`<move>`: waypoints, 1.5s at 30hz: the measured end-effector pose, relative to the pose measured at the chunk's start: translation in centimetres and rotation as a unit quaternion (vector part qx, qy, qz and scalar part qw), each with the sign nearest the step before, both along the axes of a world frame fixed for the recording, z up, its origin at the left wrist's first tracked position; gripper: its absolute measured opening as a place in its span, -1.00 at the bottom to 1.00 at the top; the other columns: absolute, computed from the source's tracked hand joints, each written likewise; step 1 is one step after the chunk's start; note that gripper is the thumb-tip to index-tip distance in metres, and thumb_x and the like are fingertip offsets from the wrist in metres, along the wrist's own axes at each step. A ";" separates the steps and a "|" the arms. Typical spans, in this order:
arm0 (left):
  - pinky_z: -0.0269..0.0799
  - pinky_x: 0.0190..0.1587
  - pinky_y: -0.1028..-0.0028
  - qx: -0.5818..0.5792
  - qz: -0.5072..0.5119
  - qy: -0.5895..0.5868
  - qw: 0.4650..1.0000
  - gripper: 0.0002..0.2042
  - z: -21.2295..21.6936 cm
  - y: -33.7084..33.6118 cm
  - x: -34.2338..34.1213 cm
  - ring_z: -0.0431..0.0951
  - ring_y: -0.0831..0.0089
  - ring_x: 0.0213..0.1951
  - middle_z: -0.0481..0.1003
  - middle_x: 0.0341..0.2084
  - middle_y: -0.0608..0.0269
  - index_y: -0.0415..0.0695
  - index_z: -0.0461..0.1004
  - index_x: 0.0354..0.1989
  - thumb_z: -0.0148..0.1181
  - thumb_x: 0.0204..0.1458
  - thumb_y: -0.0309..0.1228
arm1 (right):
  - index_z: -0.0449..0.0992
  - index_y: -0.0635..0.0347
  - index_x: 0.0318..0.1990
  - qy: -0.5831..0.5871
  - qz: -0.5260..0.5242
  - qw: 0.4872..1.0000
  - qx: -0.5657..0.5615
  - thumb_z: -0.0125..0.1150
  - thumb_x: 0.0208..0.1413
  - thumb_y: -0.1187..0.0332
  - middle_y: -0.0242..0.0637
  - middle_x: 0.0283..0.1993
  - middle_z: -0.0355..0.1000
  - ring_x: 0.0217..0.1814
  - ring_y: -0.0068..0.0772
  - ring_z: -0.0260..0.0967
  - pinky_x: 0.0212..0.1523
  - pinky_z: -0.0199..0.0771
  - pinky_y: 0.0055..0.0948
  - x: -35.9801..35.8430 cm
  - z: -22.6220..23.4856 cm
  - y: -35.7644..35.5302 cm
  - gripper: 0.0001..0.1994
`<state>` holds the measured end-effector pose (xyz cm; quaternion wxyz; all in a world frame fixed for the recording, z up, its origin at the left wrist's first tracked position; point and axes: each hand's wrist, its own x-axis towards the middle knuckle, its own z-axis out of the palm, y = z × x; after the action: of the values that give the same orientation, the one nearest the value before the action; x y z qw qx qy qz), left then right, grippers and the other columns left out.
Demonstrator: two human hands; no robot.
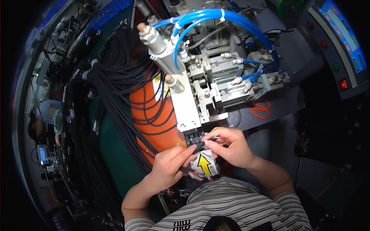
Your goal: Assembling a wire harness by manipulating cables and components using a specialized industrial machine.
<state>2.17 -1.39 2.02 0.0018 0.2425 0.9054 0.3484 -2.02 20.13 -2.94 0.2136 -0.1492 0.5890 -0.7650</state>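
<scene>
My left hand pinches a black cable just below the metal press machine. My right hand grips the same cable's end, where thin coloured wires stick out from between the fingers. Both hands meet in front of the machine's black slotted fixture. Under them sits a white block with a yellow arrow label. A large bundle of black cables drapes over an orange cover to my left.
Blue air hoses loop over the machine top. Orange-handled scissors lie on the dark table at the right. A control panel with a screen and coloured buttons stands at the far right. Another person works at the far left.
</scene>
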 end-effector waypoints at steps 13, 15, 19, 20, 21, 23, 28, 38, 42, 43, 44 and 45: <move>0.36 -0.55 0.42 0.110 0.037 -0.004 0.993 -0.75 -1.8 1.0 -1.6 0.51 0.28 -0.59 0.47 -0.61 0.15 -0.28 0.51 -0.12 0.28 -0.02 -0.60 | 0.48 0.39 -0.07 -0.090 -0.053 0.992 -0.072 0.12 0.24 0.54 -0.27 -0.32 0.45 -0.48 -0.63 0.40 -0.51 0.31 -0.70 0.6 0.6 -0.4 -0.85; 0.36 -0.56 0.40 0.060 0.027 0.047 0.997 -0.76 -1.9 1.0 -1.3 0.50 0.28 -0.59 0.47 -0.60 0.16 -0.28 0.51 -0.15 0.30 -0.04 -0.59 | 0.47 0.41 -0.09 -0.159 -0.044 0.981 -0.100 0.13 0.27 0.46 -0.25 -0.35 0.46 -0.51 -0.59 0.40 -0.56 0.23 -0.72 0.2 0.6 -0.1 -0.83; 0.36 -0.58 0.38 -0.015 -0.003 0.129 0.991 -0.79 -1.9 1.3 -0.8 0.47 0.31 -0.62 0.43 -0.58 0.19 -0.30 0.52 -0.18 0.28 -0.01 -0.53 | 0.47 0.40 -0.13 -0.183 0.032 0.979 -0.082 0.13 0.26 0.48 -0.24 -0.33 0.47 -0.50 -0.60 0.40 -0.56 0.25 -0.71 -0.1 -0.5 0.8 -0.86; 0.36 -0.59 0.37 -0.041 -0.016 0.158 0.986 -0.79 -1.9 1.5 -0.8 0.46 0.33 -0.63 0.42 -0.58 0.20 -0.31 0.52 -0.19 0.26 0.00 -0.51 | 0.47 0.40 -0.13 -0.184 0.033 0.979 -0.082 0.13 0.26 0.48 -0.24 -0.33 0.47 -0.50 -0.60 0.40 -0.56 0.25 -0.71 0.0 -0.8 0.7 -0.86; 0.33 -0.61 0.37 -0.037 -0.018 0.167 0.985 -0.77 -2.3 1.6 -0.9 0.44 0.33 -0.65 0.40 -0.57 0.22 -0.33 0.50 -0.17 0.24 0.01 -0.50 | 0.47 0.40 -0.14 -0.084 0.005 0.996 -0.031 0.14 0.26 0.48 -0.24 -0.33 0.47 -0.50 -0.59 0.40 -0.56 0.26 -0.70 0.2 -1.1 0.3 -0.87; 0.33 -0.61 0.37 -0.036 -0.013 0.157 0.987 -0.77 -1.8 2.0 -1.3 0.44 0.32 -0.65 0.40 -0.57 0.21 -0.33 0.50 -0.16 0.24 0.01 -0.51 | 0.47 0.38 -0.18 0.118 -0.049 0.989 0.072 0.14 0.25 0.48 -0.24 -0.32 0.46 -0.50 -0.59 0.39 -0.55 0.28 -0.70 0.5 -1.4 -0.3 -0.89; 0.34 -0.60 0.36 0.004 0.004 0.118 0.993 -0.79 -1.9 1.8 -1.8 0.45 0.28 -0.64 0.40 -0.58 0.19 -0.31 0.48 -0.20 0.26 -0.02 -0.55 | 0.51 0.42 -0.07 -0.267 0.014 0.942 -0.204 0.12 0.27 0.47 -0.17 -0.21 0.50 -0.48 -0.58 0.40 -0.52 0.34 -0.70 -0.3 0.7 0.5 -0.81; 0.37 -0.59 0.38 0.135 -0.001 0.033 0.990 -0.81 -2.3 1.9 -2.0 0.50 0.30 -0.62 0.43 -0.59 0.21 -0.26 0.45 -0.31 0.30 -0.12 -0.59 | 0.56 0.42 -0.12 -0.113 -0.015 0.993 -0.028 0.08 0.23 0.57 -0.22 -0.35 0.52 -0.55 -0.60 0.40 -0.58 0.35 -0.67 -0.5 0.7 0.5 -0.85; 0.39 -0.58 0.42 0.040 -0.026 0.112 0.993 -0.72 -1.6 2.4 -1.4 0.48 0.36 -0.65 0.42 -0.62 0.29 -0.25 0.47 -0.32 0.29 -0.31 -0.57 | 0.55 0.38 -0.27 0.197 -0.057 0.969 0.139 0.15 0.13 0.61 -0.24 -0.44 0.49 -0.60 -0.58 0.39 -0.62 0.31 -0.62 -0.7 0.5 0.3 -0.93; 0.39 -0.57 0.42 0.011 -0.019 0.126 0.992 -0.70 -1.9 2.4 -1.2 0.47 0.36 -0.64 0.43 -0.60 0.27 -0.27 0.47 -0.28 0.30 -0.29 -0.56 | 0.53 0.36 -0.30 0.261 -0.077 0.944 0.186 0.18 0.09 0.60 -0.24 -0.47 0.47 -0.62 -0.54 0.39 -0.62 0.30 -0.59 -0.7 0.6 0.2 -0.96; 0.38 -0.57 0.41 -0.017 -0.011 0.140 0.990 -0.68 -2.0 2.4 -1.1 0.47 0.35 -0.62 0.43 -0.57 0.24 -0.29 0.48 -0.24 0.32 -0.26 -0.56 | 0.52 0.34 -0.34 0.322 -0.095 0.913 0.232 0.20 0.06 0.59 -0.24 -0.49 0.44 -0.64 -0.50 0.38 -0.63 0.29 -0.55 -0.6 0.7 0.1 -0.98; 0.38 -0.56 0.41 -0.046 -0.003 0.153 0.987 -0.66 -2.1 2.4 -1.0 0.47 0.34 -0.61 0.44 -0.55 0.22 -0.32 0.48 -0.20 0.33 -0.24 -0.56 | 0.50 0.32 -0.38 0.381 -0.113 0.875 0.276 0.23 0.03 0.58 -0.24 -0.51 0.42 -0.65 -0.46 0.38 -0.64 0.28 -0.51 -0.7 0.7 0.0 -0.97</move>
<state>1.22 1.00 -0.09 -0.1249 0.2953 0.9092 0.2655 -2.68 20.12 -2.22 -0.0832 -0.2966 0.8249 -0.4740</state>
